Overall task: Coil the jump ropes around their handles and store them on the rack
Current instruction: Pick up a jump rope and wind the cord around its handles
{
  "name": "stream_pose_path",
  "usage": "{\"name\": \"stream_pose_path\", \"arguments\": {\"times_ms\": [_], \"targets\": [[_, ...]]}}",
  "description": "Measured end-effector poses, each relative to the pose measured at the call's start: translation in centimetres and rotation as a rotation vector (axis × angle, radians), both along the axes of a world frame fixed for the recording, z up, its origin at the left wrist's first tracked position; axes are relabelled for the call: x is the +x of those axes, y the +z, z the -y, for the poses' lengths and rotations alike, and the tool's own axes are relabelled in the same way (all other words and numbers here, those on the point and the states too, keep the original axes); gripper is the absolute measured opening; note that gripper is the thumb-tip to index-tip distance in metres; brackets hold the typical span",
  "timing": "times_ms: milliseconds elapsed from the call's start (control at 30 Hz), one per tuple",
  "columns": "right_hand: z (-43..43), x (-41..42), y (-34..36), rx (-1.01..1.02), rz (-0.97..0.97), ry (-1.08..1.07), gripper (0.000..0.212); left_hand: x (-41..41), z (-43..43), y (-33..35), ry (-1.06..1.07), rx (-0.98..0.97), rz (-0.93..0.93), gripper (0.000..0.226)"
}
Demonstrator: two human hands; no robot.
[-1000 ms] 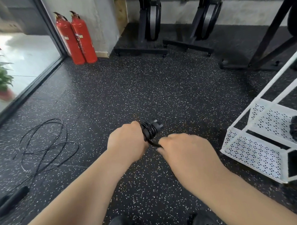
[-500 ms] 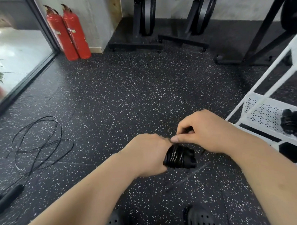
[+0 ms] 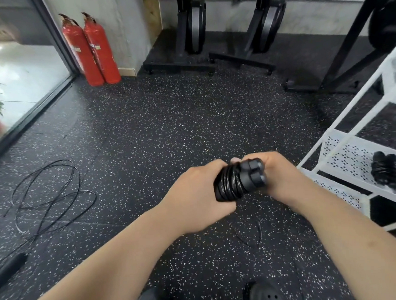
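Observation:
A black jump rope (image 3: 237, 182) is coiled tightly round its two handles, whose end caps point toward me. My left hand (image 3: 194, 195) grips the coiled end of the bundle. My right hand (image 3: 282, 175) holds the handle end from the right, fingers curled behind it. A short loop of loose rope (image 3: 253, 236) hangs below the bundle. Another black jump rope (image 3: 47, 197) lies uncoiled on the floor at the left, its handles (image 3: 9, 269) near the left edge. The white rack (image 3: 351, 152) stands at the right, with a coiled rope (image 3: 386, 168) on its perforated shelf.
Two red fire extinguishers (image 3: 90, 48) stand by the wall at the back left beside a glass door. Black exercise machines (image 3: 210, 36) line the back wall. A dark frame (image 3: 347, 52) stands behind the rack. My black shoes (image 3: 149, 299) show at the bottom.
The bundle has turned so its handle caps face me. My right hand moved from pinching the rope above the coil to holding the handle end. The view shifted slightly.

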State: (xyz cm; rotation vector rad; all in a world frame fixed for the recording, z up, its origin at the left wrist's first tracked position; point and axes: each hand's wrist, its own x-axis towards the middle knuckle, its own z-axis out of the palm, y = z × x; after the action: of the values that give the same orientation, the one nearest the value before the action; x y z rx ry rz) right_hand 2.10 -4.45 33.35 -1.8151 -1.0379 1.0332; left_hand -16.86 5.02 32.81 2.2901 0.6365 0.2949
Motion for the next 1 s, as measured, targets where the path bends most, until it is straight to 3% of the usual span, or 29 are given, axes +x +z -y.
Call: {"name": "stream_pose_path", "arguments": {"times_ms": [200,333,500,600,733,867,1000], "targets": [[-1.4,-2.7,-2.8,-0.093,0.315,-0.110,0.036,0.8,-0.2,-0.4,0.271,-0.221,-0.017,0.025],[-1.8,-3.1,-3.3,-0.098,0.386,-0.115,0.011,0.7,-0.6,-0.2,0.229,-0.376,-0.126,0.033],[-1.6,-3.7,-2.7,-0.185,0.539,-0.006,0.014,0.2,-1.6,-1.0,0.207,-0.406,-0.231,0.030],[-0.9,-4.9,-2.2,-0.194,0.657,0.120,0.008,-0.2,-3.1,-1.8,0.328,-0.311,-0.234,0.032],[0.0,-6.6,-1.2,-0.200,0.911,0.224,0.021,-1.2,-5.0,-2.4,0.447,-0.084,-0.302,0.037],[0.3,-7.2,-0.3,-0.163,1.109,0.251,0.035,-1.4,-4.9,-2.7,0.427,0.140,-0.359,0.036],[0.0,-6.8,0.4,-0.121,1.130,0.235,0.022,-1.3,-4.6,-2.9,0.378,0.306,-0.406,0.046]]}}
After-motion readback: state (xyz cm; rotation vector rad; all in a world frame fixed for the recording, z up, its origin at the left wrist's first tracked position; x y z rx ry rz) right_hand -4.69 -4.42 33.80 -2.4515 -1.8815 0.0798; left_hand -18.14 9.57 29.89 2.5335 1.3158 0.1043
